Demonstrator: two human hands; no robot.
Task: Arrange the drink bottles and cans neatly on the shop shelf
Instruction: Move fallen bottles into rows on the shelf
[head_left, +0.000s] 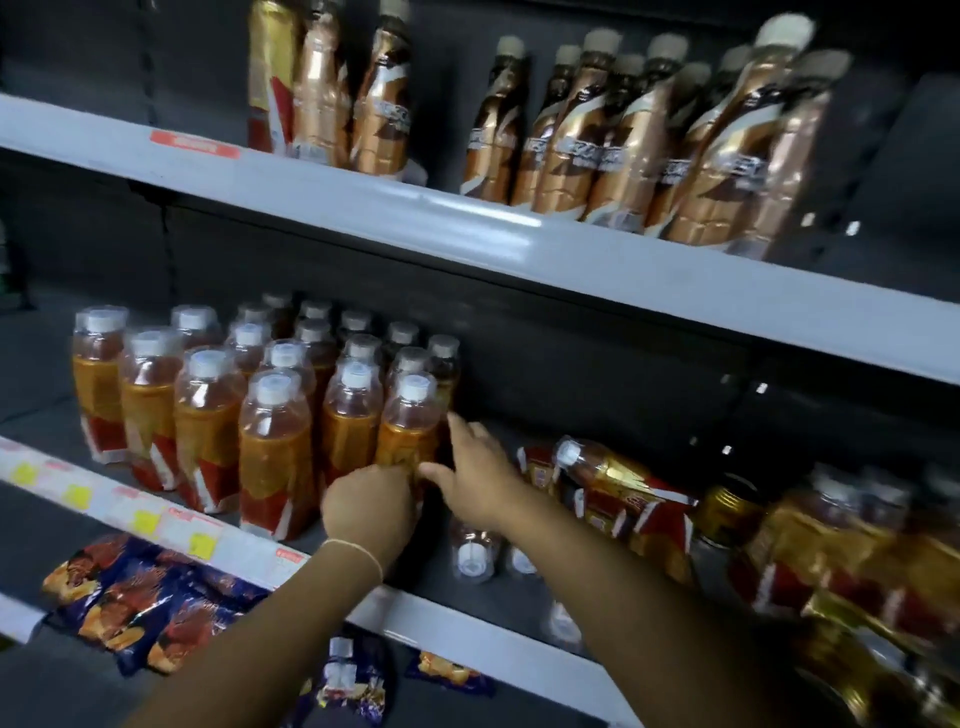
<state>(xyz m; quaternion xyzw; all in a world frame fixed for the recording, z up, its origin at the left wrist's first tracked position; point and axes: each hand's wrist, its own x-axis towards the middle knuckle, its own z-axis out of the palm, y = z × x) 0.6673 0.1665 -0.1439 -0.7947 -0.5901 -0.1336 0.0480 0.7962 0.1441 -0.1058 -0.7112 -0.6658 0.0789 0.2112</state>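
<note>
We square up the near-right bottle (408, 431) of the orange block on the middle shelf (447, 631).
Left hand (369, 512) fingers wrap its base; right hand (475, 467) presses its side, fingers straight.

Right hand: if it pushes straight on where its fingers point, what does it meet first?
The right hand points up-left, so it would first meet the side of the front-right standing bottle; its fingertips look close to touching, though depth is unclear.
</note>
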